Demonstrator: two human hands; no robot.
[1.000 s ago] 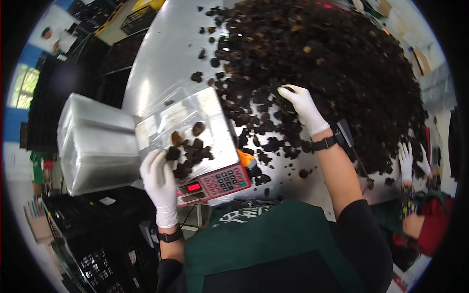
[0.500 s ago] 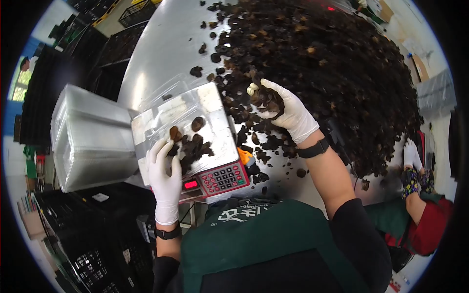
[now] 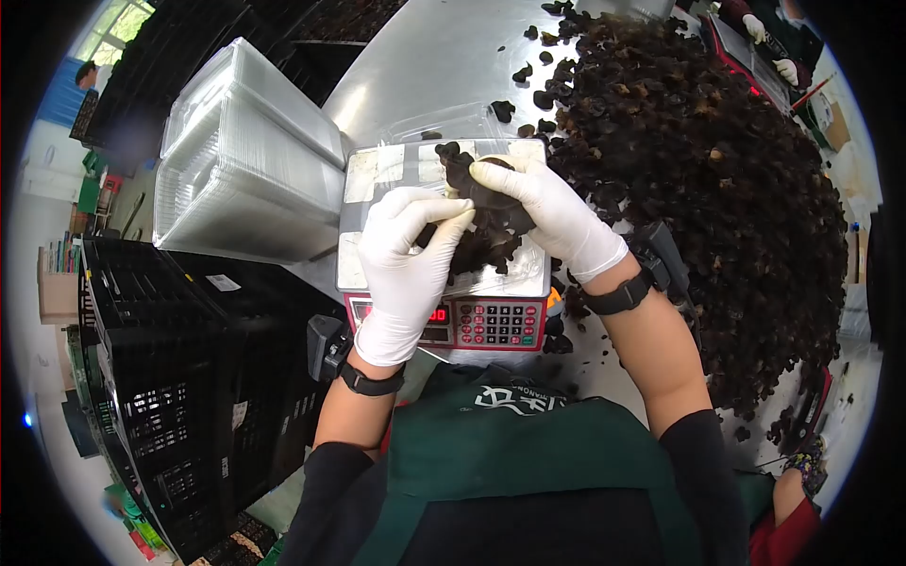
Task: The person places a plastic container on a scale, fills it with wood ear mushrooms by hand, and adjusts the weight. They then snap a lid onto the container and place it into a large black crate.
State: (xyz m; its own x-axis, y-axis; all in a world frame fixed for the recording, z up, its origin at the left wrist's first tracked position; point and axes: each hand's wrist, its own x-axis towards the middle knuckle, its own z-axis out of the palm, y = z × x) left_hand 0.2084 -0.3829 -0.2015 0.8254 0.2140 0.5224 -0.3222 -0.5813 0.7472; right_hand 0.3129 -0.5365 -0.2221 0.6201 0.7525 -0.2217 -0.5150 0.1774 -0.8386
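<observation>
Both my hands wear white gloves and meet above the scale's metal pan (image 3: 357,257). My right hand (image 3: 557,212) is closed around a clump of dark wood ear mushrooms (image 3: 500,219). Beside it, my left hand (image 3: 406,259) pinches thumb and index finger together at the clump's left edge, gripping a piece of it. More dark pieces show under the hands. The hands largely hide the pan's middle and whatever lies there. Below the pan is the scale's red keypad panel (image 3: 498,323), with a lit red display partly behind my left hand.
Wood ear mushrooms form a large pile (image 3: 698,179) on the metal table (image 3: 425,57) to the right. A stack of clear plastic containers (image 3: 255,160) stands left of the scale. Black crates (image 3: 189,377) are at lower left. Co-workers' gloved hands (image 3: 755,28) show at upper right.
My right hand has moved from the pile to over the scale, carrying wood ear mushrooms. My left hand has left the pan's edge and meets it. The camera view has shifted.
</observation>
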